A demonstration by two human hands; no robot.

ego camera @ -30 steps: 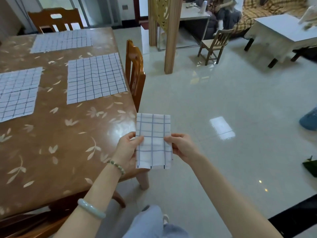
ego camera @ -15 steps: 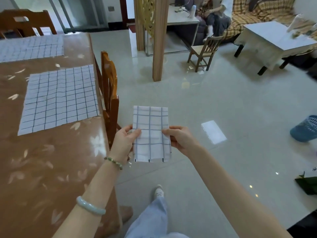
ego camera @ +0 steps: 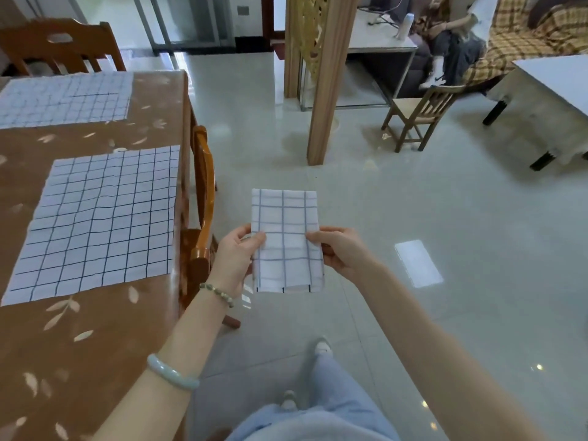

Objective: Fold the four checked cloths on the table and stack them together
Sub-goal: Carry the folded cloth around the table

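A folded checked cloth (ego camera: 286,224) is held in the air over the floor. The left hand (ego camera: 235,259) and right hand (ego camera: 342,253) each close their grip on one side edge. Left of the grip, 2 more cloths lie flat on the desk (ego camera: 95,332): a near flat cloth (ego camera: 98,218) and a far flat cloth (ego camera: 63,97).

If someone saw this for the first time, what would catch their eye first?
The folded checked cloth, pinched at its side edges by the left hand and right hand, held above the floor. To its left, a near unfolded cloth and a far unfolded cloth lie flat on the brown table.
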